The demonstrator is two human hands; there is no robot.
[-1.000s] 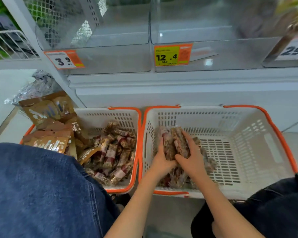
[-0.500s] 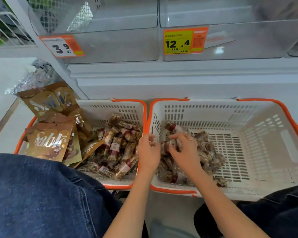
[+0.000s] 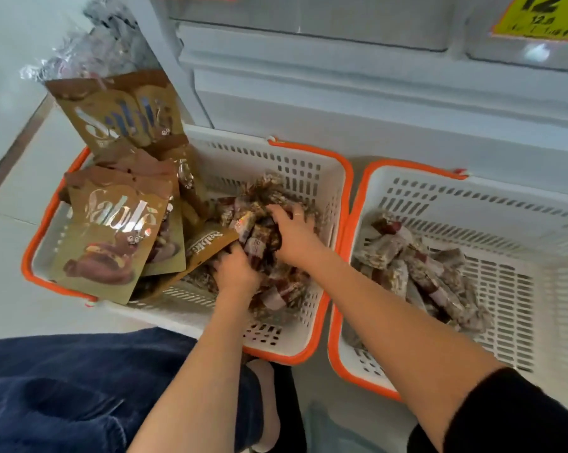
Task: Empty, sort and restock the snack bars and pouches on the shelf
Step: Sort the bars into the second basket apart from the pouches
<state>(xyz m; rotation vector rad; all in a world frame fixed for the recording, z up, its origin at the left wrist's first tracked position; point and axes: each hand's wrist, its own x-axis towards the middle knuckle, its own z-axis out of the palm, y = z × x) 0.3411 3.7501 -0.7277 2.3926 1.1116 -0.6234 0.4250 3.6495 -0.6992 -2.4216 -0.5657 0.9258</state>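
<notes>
Both hands have crossed over from the right basket (image 3: 472, 204) into the left basket (image 3: 295, 165), where half a second ago they were still busy at the bar pile on the right. That move suggests one batch has been dropped off and the next handful is being gathered, so the sorting stage is under way and restocking has not begun.

Left hand (image 3: 235, 271) is dug into the heap of snack bars (image 3: 259, 243) in the left basket, fingers curled around several of them. Right hand (image 3: 294, 232) lies on top of the same heap with its fingers bent over the bars, probably gripping a few, though blur makes the hold hard to confirm.

Left basket holds two kinds of goods: the loose bars on its right side and brown-gold pouches (image 3: 112, 230) stacked and leaning on its left side, one pouch tucked partly beneath the bars. Right basket holds only bars (image 3: 416, 269), piled against its left wall, with the rest of its floor bare. Above, the shelf (image 3: 341, 76) shows a yellow price tag (image 3: 544, 18) at its front.
</notes>
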